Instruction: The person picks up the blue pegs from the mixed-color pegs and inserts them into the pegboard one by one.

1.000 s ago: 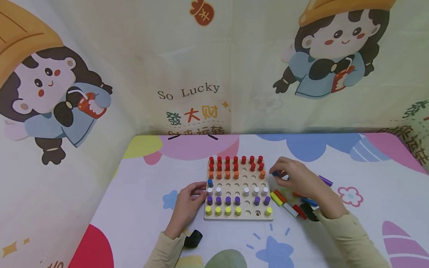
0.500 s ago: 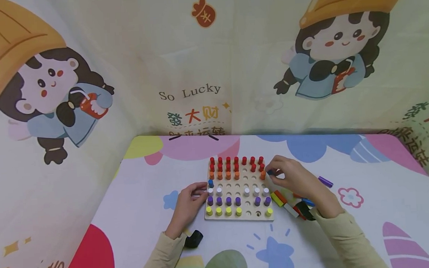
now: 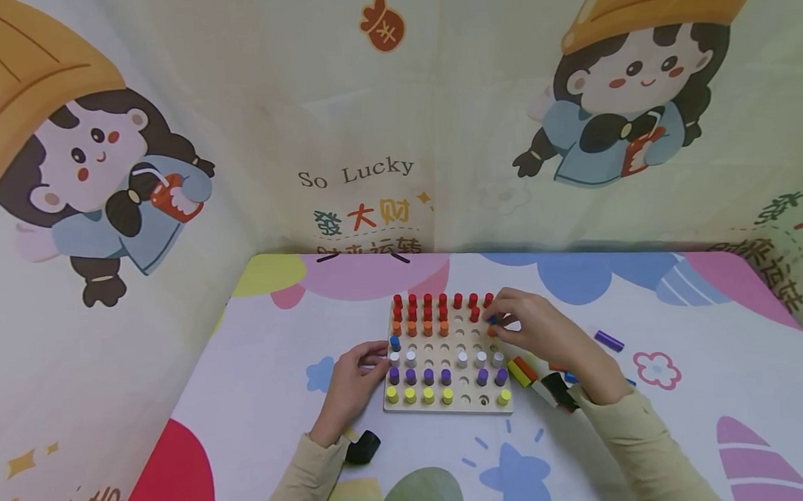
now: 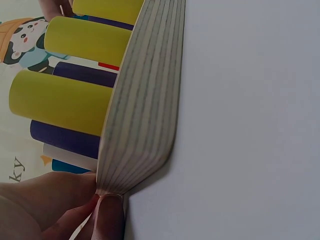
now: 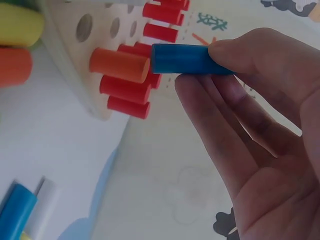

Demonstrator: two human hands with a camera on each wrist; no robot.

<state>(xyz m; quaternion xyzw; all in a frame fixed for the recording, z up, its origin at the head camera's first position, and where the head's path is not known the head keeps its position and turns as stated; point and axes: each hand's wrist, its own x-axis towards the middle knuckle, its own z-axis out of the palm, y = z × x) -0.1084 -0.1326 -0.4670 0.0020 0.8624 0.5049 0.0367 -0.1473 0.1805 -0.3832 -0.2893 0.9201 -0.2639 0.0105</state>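
Observation:
My right hand (image 3: 542, 330) pinches a blue peg (image 5: 182, 59) between thumb and fingers, above the right side of the wooden pegboard (image 3: 464, 408). In the right wrist view the peg's free end is right by an orange peg (image 5: 120, 65) standing in the board. My left hand (image 3: 352, 378) grips the board's left edge; its thumb (image 4: 55, 197) and a fingertip meet at the corner in the left wrist view. Rows of red, orange, white, purple and yellow pegs stand in the board, with holes between some. A single blue peg (image 3: 395, 344) stands at the left of its row.
Loose yellow and orange pegs (image 3: 518, 371) lie right of the board, with several others partly hidden by my right wrist. A purple peg (image 3: 609, 340) lies farther right. A black device (image 3: 363, 448) sits at my left wrist. A patterned backdrop rises behind the table.
My right hand has moved left with the blue peg, from beside the board to over its right edge. The left hand stays at the board's left edge.

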